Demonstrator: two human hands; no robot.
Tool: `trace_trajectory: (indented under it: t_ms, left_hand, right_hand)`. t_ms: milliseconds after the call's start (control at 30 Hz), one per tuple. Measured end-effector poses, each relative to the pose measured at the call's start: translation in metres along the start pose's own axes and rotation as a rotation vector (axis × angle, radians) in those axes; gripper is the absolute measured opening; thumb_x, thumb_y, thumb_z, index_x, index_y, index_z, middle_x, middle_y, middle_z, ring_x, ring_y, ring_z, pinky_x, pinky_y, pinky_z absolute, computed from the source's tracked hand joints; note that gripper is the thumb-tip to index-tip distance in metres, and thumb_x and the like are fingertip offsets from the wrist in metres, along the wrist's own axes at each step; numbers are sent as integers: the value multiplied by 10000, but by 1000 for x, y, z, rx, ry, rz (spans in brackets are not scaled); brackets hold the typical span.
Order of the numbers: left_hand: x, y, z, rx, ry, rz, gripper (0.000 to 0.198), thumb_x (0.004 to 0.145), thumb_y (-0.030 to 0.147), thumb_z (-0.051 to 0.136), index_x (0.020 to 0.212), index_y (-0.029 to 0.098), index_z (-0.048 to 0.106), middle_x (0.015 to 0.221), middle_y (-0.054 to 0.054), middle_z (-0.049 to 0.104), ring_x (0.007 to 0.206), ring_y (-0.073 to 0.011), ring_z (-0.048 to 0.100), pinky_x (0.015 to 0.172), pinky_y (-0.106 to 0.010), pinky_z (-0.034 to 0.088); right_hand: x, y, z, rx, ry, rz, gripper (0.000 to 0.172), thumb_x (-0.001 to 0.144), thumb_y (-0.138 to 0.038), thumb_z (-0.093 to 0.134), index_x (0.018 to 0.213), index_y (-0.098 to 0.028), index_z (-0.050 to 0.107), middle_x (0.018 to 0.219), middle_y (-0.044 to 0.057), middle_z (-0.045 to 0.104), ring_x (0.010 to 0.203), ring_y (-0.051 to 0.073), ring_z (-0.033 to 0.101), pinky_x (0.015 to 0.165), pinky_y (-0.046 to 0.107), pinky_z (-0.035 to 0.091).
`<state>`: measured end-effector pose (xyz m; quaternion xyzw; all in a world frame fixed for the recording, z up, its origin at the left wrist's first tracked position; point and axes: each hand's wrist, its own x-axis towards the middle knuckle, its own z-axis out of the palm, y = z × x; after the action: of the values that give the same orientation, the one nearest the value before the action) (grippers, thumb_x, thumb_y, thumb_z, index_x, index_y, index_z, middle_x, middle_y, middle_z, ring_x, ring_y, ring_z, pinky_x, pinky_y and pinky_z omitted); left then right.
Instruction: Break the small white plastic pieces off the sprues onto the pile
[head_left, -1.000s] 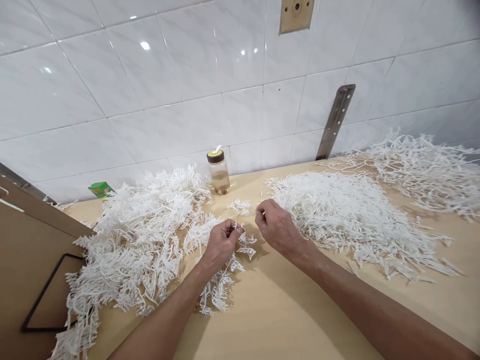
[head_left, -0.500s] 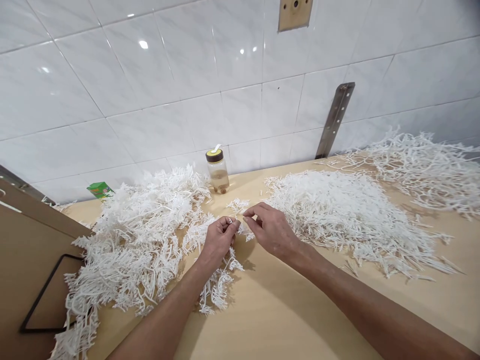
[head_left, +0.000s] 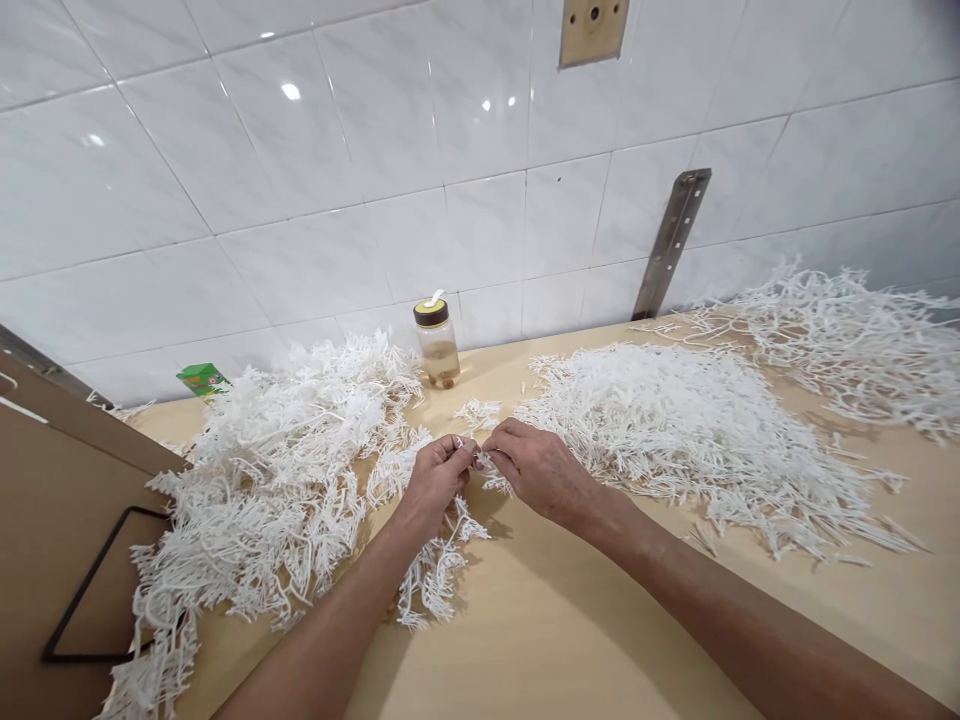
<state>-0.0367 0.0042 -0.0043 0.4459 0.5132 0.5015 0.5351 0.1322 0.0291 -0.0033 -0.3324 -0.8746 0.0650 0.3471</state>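
A small white plastic sprig (head_left: 481, 461) is pinched between the two hands just above the table (head_left: 570, 620), near its middle and a little in front of a glass jar (head_left: 437, 345). The left hand (head_left: 439, 478) is curled into a loose fist, with the sprig gripped at the fingertips. The right hand (head_left: 536, 465) is closed on the same piece from the other side, thumb and forefinger pressed together, so that the two sets of fingertips nearly touch. A large heap of branched white pieces (head_left: 277, 480) is spread to the left and trails under the left wrist. A flatter heap of loose white sticks (head_left: 675, 430) lies just beside the right hand, and a third heap (head_left: 840, 340) is seen farther right, by the tiled wall (head_left: 337, 200). A small cluster (head_left: 478, 412) lies between the hands and the jar, which is capped with a brown lid and stands upright by the wall. A green carton (head_left: 202, 379) is seen at the far left, a cardboard box (head_left: 52, 500) at the left edge, and a metal bracket (head_left: 670, 243) fixed to the wall.
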Motion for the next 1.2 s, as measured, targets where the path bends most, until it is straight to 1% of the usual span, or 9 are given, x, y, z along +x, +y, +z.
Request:
trace_trajectory:
  t_ms: [100,200,333,500,667,767,833,967,1200]
  left_hand:
    - [0,1,-1,-14,-10,-22,402,681,474,773,621,172,514,487,71,402,419,-48,273,421,-212,152]
    - [1,1,-2,-41,-22,-21,406,679,476,778,643,175,508,501,75,397,417,-45,279,418,-208,165]
    - [3,-2,-2,-65,-40,11,400,689,481,784,704,163,541,547,76,413,437,-35,288,431,-194,199]
    - [3,-3,-2,-19,-30,7,368,695,465,774,738,156,580,524,81,409,433,-38,299,428,-192,214]
    - [1,1,-2,3,-63,2,382,674,473,787,694,160,569,500,76,421,429,-43,312,426,-193,210]
    - [1,1,-3,-14,-113,-27,404,684,490,789,692,157,560,498,80,399,426,-37,290,424,-192,190]
    - [2,-1,-4,-18,-129,-38,427,701,518,777,690,160,546,487,84,381,421,-38,281,424,-194,189]
    - [3,-3,-5,-20,-95,-3,446,709,547,766,700,167,534,479,84,385,417,-43,292,421,-194,199]
    - [2,1,-3,-71,-79,-28,452,674,512,800,662,166,508,505,86,377,422,-34,267,409,-191,178]
  right_hand:
    - [1,0,-2,49,-13,-18,215,956,-111,469,920,-173,672,900,74,666,827,167,642,741,295,516]
    - [2,0,-4,139,-31,15,189,954,-131,493,927,-179,675,897,65,670,825,165,644,759,305,514]
    - [3,-2,-6,194,-36,92,144,929,-128,534,858,-178,649,866,48,657,760,148,619,710,281,484]
    - [3,-6,-7,149,-76,125,140,913,-110,510,809,-175,577,819,28,614,665,126,549,643,262,427]
    - [3,-5,-3,212,-5,204,131,849,-88,525,765,-187,541,740,-1,587,636,123,524,594,243,397]
    - [3,-3,-3,254,4,238,127,867,-120,525,767,-188,563,723,-2,606,635,128,534,590,246,407]
    - [3,-1,-2,264,5,232,108,888,-155,536,804,-187,596,755,8,635,658,134,555,610,256,426]
    - [2,1,-1,278,29,173,87,912,-196,561,872,-192,638,840,28,668,703,140,593,649,273,466]
    - [3,-3,-9,164,-4,58,130,942,-142,522,920,-180,644,934,66,672,813,162,644,745,298,501]
